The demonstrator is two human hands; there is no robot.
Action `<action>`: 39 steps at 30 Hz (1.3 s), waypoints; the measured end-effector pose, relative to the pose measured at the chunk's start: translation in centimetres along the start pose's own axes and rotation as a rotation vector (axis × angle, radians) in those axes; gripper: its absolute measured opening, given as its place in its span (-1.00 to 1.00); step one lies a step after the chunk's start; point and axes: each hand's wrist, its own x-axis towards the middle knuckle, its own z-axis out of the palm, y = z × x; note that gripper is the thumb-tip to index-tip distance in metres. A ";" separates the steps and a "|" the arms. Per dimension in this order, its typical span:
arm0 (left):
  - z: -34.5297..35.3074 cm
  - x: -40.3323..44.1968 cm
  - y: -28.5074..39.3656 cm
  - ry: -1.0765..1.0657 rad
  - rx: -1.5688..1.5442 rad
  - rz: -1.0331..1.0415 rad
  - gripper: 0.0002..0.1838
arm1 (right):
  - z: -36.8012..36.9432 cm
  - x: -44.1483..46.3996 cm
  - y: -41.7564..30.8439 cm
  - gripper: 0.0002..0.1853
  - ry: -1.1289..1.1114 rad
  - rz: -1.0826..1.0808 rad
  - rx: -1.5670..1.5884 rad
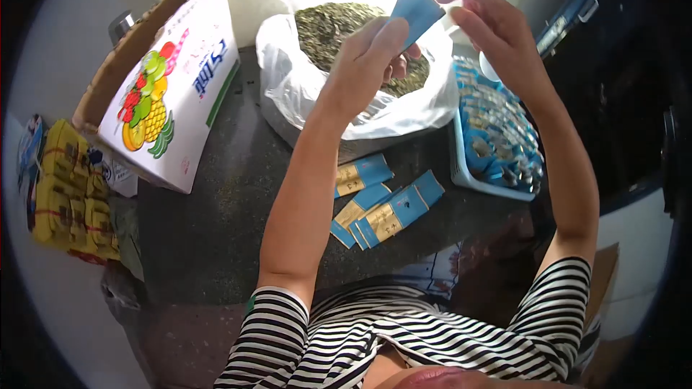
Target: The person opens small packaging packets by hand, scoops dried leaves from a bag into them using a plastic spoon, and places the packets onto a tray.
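Note:
My left hand (371,57) is closed around a blue packet (417,13), held up over the dried leaves (328,32). These leaves, dark green and brown, fill a white plastic bag (277,79). My right hand (497,32) is beside the packet's top edge, its index finger and thumb bent and slightly apart. A white rounded thing (489,68) shows just under my right palm; whether the hand holds it I cannot tell. Several flat blue and gold packets (396,212) lie overlapping on the dark table in front of the bag.
A light blue basket (497,191) at the right holds many blue packets. On the left stands an open white carton (176,115) with printed fruit. Yellow packages (61,194) are stacked at the far left. A dark speckled table (216,245) bears the bag.

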 end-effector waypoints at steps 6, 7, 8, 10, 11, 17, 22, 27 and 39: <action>4.3 -1.3 0.9 -0.138 -0.070 0.025 -0.43 | -2.8 -4.3 -2.3 -0.83 -0.052 0.112 0.301; 4.1 -1.2 0.7 -0.166 0.080 0.058 -0.39 | -1.8 -3.9 0.0 -0.89 -0.018 -0.465 0.630; 4.7 -1.6 0.5 -0.056 0.027 0.036 -0.58 | -3.3 -6.4 0.0 -0.89 -0.006 -0.428 0.622; 5.8 -1.8 1.6 -0.075 0.288 0.144 -0.36 | -7.1 -10.5 -5.3 -0.84 0.061 0.504 0.113; 5.7 -1.8 1.5 -0.091 0.275 0.102 -0.48 | -7.8 -13.0 -5.2 -0.84 0.065 0.522 0.111; 7.4 -2.5 0.6 -0.227 0.337 0.065 -0.65 | -9.5 -24.2 -6.7 -0.90 0.041 0.695 -0.023; 8.0 -2.9 0.8 -0.315 0.462 0.127 -0.67 | -7.6 -28.1 -4.6 -0.92 0.270 0.912 -0.238; 7.6 -3.0 1.2 -0.320 0.468 0.133 -0.65 | -6.2 -28.7 -1.9 -0.89 0.343 0.879 -0.284; 7.3 -3.2 2.5 -0.333 0.517 0.175 -0.67 | -1.1 -28.4 -1.7 -0.66 0.245 0.978 -0.161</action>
